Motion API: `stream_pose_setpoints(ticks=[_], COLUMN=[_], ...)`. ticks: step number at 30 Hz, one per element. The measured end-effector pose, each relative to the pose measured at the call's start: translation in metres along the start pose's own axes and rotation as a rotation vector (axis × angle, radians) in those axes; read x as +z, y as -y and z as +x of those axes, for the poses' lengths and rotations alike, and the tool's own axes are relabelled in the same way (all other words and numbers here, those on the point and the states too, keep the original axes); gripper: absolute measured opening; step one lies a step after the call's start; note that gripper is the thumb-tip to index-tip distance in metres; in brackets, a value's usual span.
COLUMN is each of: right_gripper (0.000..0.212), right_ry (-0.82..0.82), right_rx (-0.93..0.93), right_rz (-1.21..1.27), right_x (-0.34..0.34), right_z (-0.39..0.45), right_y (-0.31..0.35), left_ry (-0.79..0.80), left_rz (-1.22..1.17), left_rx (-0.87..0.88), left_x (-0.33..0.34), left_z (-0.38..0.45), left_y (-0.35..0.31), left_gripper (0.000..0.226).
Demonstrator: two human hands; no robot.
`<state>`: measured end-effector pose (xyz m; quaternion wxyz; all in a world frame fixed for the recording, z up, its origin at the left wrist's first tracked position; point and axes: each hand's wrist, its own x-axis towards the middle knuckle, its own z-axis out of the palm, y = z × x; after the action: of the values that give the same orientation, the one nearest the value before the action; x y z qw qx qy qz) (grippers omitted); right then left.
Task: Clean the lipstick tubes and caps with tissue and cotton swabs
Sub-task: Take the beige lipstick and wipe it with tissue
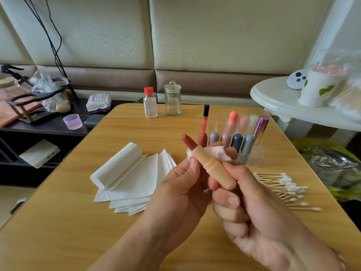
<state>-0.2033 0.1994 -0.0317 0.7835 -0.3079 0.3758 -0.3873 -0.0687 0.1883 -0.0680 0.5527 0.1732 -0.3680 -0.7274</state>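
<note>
An open peach lipstick tube with its brick-red stick raised is held over the wooden table. My right hand grips the tube's lower end. My left hand pinches a wad of white tissue, stained pink, around the tube's top rim. A roll and stack of tissue sheets lie to the left. A pile of cotton swabs lies to the right. A clear organizer behind my hands holds several capped lipsticks.
At the table's far edge stand a small red-capped bottle and a lidded glass jar. A white side table with a paper cup stands at right. A dark shelf with clutter is at left.
</note>
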Motion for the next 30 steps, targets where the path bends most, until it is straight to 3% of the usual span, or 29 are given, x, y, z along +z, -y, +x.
stream_pose_setpoints(ticks=[3, 6, 11, 14, 18, 21, 24, 30], right_gripper=[0.045, 0.036, 0.036, 0.036, 0.036, 0.039, 0.033, 0.032], right_ry=[0.152, 0.257, 0.198, 0.137, 0.088, -0.015, -0.119, -0.106], right_rx=[0.093, 0.069, -0.050, -0.095, -0.130, -0.198, -0.337, -0.478], right_rz=[0.043, 0.074, 0.009, -0.033, -0.076, -0.170, -0.308, -0.551], right_x=[-0.009, -0.015, -0.017, -0.017, -0.017, -0.017, -0.015, -0.012], right_z=[0.000, 0.001, 0.002, 0.003, 0.005, 0.009, 0.010, 0.014], right_y=[-0.001, 0.002, 0.003, 0.003, 0.001, -0.002, -0.005, -0.013], left_ry=[-0.140, -0.338, -0.525, -0.566, -0.549, -0.586, -0.519, -0.249], left_rz=[0.076, 0.504, 1.123, 1.490, 1.703, 1.798, 1.633, 1.129], left_rx=[-0.019, 0.059, 0.254, 0.168, 0.059, 0.253, 0.445, 0.354], left_x=[-0.001, -0.004, -0.011, -0.021, -0.027, -0.028, -0.020, -0.004], left_z=[0.001, 0.001, 0.000, 0.001, -0.001, -0.001, 0.000, 0.000], left_y=[-0.004, -0.012, -0.030, -0.032, -0.027, -0.024, -0.021, -0.013], left_gripper=[0.036, 0.025, 0.017, 0.020, 0.011, 0.019, 0.033, 0.039])
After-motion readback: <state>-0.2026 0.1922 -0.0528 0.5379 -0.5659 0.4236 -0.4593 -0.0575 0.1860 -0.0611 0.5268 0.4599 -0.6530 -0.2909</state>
